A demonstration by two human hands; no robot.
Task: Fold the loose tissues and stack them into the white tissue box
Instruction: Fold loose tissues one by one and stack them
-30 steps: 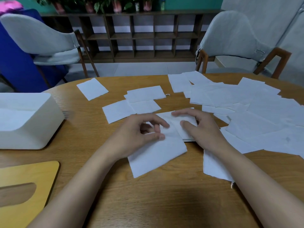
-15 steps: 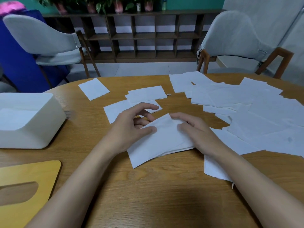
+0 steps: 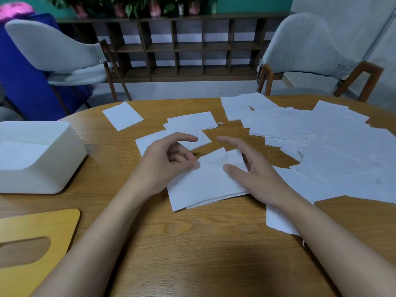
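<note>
A white tissue (image 3: 205, 185), folded over on itself, lies on the wooden table (image 3: 192, 249) in front of me. My left hand (image 3: 165, 163) pinches its upper left edge between thumb and fingers. My right hand (image 3: 248, 170) presses its thumb on the tissue's right side, fingers curled over the far corner. The white tissue box (image 3: 36, 157) stands open at the left, with tissues lying inside. Several loose tissues (image 3: 321, 142) cover the right of the table, and a few folded ones (image 3: 190, 123) lie beyond my hands.
A yellow wooden lid (image 3: 32, 245) with an oval slot lies at the near left. Two grey chairs (image 3: 306, 52) stand beyond the table's far edge, before a dark shelf unit (image 3: 182, 46). One tissue (image 3: 278, 219) lies under my right forearm.
The tissue's far half has been lifted and folded toward me, making a shorter, thicker piece. Both hands shifted from flattening it to gripping its folded edges.
</note>
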